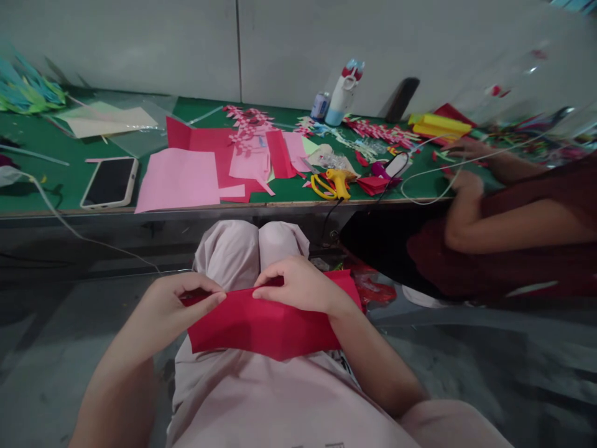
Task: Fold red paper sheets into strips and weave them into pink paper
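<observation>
One red paper sheet [275,326], draped over pale trousers [228,249]; upper edge pinched between fingers of left hand [172,305] and right hand [301,285]; edge fold seemingly part-made, remainder spread.

A: Left hand [164,306]?
B: Thumb and forefinger pinched at the tips, pointing inward. Left forearm [122,368] slants up from lower left; wrist bent inward.
A: Right hand [302,287]?
B: Likewise pinched, back of hand uppermost, tips pointing left. Right forearm [375,354] rises from lower right.
A: Spacing?
B: Fingertips near each other, not touching. Both forearms bare, hands low before the body, close to the knees [233,246].
</observation>
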A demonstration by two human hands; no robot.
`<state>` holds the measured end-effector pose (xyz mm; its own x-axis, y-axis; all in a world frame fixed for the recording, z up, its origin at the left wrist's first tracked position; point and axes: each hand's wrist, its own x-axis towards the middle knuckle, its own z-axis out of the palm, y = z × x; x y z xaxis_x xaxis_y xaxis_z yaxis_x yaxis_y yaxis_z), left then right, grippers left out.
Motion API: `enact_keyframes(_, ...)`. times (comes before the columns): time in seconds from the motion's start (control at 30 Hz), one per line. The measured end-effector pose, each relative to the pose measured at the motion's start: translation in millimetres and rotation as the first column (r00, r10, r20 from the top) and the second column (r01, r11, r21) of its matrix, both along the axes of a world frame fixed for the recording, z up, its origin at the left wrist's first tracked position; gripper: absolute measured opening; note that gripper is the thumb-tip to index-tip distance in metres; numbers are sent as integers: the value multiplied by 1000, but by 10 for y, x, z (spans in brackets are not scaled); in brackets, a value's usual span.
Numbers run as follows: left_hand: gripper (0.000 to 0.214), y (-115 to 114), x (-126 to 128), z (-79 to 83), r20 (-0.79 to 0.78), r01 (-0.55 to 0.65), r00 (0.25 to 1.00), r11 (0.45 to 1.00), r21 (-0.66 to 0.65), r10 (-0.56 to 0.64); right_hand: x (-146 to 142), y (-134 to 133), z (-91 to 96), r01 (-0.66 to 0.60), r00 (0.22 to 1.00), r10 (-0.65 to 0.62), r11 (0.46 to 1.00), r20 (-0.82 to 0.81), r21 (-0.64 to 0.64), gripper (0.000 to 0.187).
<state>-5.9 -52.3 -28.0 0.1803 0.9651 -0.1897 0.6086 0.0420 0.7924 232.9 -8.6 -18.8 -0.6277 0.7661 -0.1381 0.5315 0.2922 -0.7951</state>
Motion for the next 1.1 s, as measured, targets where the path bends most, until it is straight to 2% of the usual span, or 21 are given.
enact_keyframes(0.17, 19, 63, -1, 19, -121, 116, 986, 993, 36, -111, -28, 4, -30, 14, 999, -14, 1000, 32, 10, 14)
enact_keyframes(0.37, 21, 179, 153, 73, -232, 269, 940, 962, 47, -252, -57, 11, -18, -12, 998, 11, 1000, 61, 22, 14)
enact_keyframes(0.67, 23, 210, 242, 80, -169, 329, 933, 944, 41, -317, -90, 13, -47, -30, 998, 29, 999, 48, 20, 15)
enact_keyframes(0.83, 23, 190, 243, 89, -219, 342, 919, 939, 27, -329, -119, 18, -74, -27, 998, 26, 999, 50, 23, 15)
enact_keyframes(1.0, 24, 185, 237, 105, -206, 410, 894, 912, 22, -398, -117, 23, -58, -83, 994, 83, 997, 76, -2, 13)
enact_keyframes(1.1, 22, 183, 183, 71, -207, 381, 906, 924, 19, -369, -81, 38, -55, -100, 993, 99, 995, 71, 9, 16)
